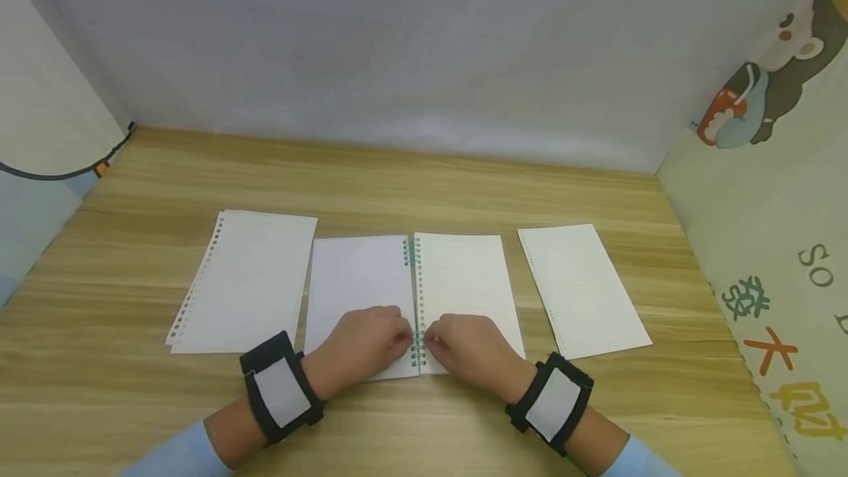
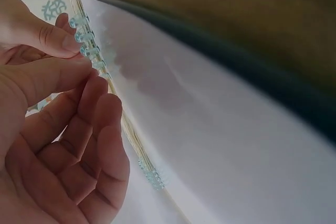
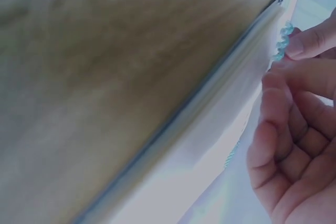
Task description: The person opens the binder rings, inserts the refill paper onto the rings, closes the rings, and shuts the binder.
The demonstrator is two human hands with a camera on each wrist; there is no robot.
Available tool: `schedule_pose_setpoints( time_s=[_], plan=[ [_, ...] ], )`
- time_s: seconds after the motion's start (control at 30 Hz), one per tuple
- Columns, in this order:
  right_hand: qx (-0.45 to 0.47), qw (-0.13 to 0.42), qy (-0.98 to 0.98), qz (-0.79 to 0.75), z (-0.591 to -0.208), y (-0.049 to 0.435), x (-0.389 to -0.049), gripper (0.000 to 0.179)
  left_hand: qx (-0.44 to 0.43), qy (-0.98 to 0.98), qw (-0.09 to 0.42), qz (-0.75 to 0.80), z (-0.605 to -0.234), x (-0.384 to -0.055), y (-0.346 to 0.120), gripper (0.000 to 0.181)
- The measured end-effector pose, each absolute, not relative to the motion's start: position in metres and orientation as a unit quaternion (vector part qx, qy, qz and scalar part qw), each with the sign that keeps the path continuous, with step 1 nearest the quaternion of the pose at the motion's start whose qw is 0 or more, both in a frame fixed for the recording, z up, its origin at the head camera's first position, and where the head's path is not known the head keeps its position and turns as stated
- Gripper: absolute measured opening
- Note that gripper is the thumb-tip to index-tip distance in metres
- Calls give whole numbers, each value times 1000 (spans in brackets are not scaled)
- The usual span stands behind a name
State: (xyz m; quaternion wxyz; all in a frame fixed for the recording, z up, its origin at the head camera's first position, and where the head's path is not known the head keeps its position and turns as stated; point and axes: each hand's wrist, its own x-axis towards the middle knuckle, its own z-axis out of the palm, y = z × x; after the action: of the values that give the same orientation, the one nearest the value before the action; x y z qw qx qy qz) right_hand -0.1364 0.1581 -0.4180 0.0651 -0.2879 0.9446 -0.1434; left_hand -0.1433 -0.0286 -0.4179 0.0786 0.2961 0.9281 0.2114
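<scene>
A pale wall backs your wood-grain worktop, where the notebook lies open, centred between loose sheets. Your left hand and right hand pinch its near-end binding rings, apparently working the clasps; the next move seems to call for even, gentle fingertip force.
</scene>
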Motion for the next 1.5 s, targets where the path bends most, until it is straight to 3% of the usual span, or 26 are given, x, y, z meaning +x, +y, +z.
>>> schedule_pose_setpoints(
  time_s=[0.27,0.67,1.5],
  plan=[
    [-294,86,940,-151,-417,156,-136,12,304,919,102,230,-418,-143,-27,6],
    [-307,61,940,-133,-420,155,-134,10,304,920,110,220,-421,-143,-24,6],
    [-296,71,941,-146,-420,160,-129,10,309,920,86,225,-417,-137,-27,6]
  ],
)
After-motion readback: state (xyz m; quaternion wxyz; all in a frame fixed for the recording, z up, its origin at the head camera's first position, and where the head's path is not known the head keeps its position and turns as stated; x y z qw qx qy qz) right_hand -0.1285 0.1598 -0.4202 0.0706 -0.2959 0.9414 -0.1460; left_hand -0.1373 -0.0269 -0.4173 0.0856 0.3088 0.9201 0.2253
